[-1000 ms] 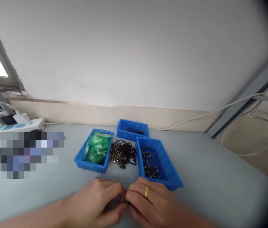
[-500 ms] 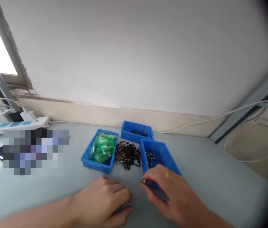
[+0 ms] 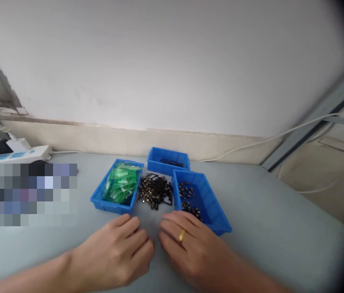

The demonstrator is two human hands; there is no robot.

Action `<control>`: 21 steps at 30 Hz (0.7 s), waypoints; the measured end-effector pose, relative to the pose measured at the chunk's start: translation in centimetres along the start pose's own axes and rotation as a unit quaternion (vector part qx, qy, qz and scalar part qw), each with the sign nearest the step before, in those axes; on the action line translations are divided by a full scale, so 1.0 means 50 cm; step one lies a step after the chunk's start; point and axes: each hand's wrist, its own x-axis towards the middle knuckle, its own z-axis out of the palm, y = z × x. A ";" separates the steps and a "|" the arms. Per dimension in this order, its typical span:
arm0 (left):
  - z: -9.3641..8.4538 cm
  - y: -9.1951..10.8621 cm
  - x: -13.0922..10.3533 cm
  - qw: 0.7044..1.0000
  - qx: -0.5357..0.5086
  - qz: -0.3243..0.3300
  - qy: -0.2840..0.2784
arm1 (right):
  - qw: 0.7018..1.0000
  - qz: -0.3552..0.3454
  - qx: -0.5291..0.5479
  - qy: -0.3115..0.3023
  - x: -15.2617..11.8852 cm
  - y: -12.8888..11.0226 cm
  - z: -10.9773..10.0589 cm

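Observation:
My left hand (image 3: pixel 117 250) is closed over the grey table in front of the tray of green packets; its fingertips are turned under and hidden. To its right, a small gap apart, my right hand (image 3: pixel 187 246) wears a gold ring, with its fingers curled down and their tips out of sight. Just beyond the hands lies a pile of small dark metal parts (image 3: pixel 155 190). The right blue tray (image 3: pixel 211 199), beside my right hand, holds small metal pieces (image 3: pixel 191 211). Whatever either hand grips cannot be made out.
Green packets (image 3: pixel 122 183) in clear plastic fill the left blue tray (image 3: pixel 99 199). A third blue tray (image 3: pixel 168 167) with dark parts stands at the back. A power strip (image 3: pixel 38 154) lies far left beside a blurred patch. A white cable runs along the wall.
My right hand has moved left, away from the right tray's near edge, and turned knuckles up; the small metal piece in its fingertips is now hidden. My left hand has closed more. The view has shifted.

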 end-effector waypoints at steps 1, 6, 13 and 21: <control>-0.003 -0.003 0.001 1.000 0.019 -0.019 0.010 | 1.000 -0.008 -0.005 -0.013 -0.004 -0.003 0.004; 0.001 -0.022 0.001 0.989 0.084 -0.124 -0.005 | 0.994 -0.009 -0.040 -0.103 -0.010 -0.001 0.001; 0.023 -0.027 -0.006 0.990 0.044 -0.135 -0.001 | 0.991 -0.014 -0.029 -0.129 -0.002 -0.004 0.002; 0.008 0.004 -0.008 0.992 0.119 -0.035 0.020 | 0.992 0.064 0.107 -0.037 -0.022 -0.038 0.039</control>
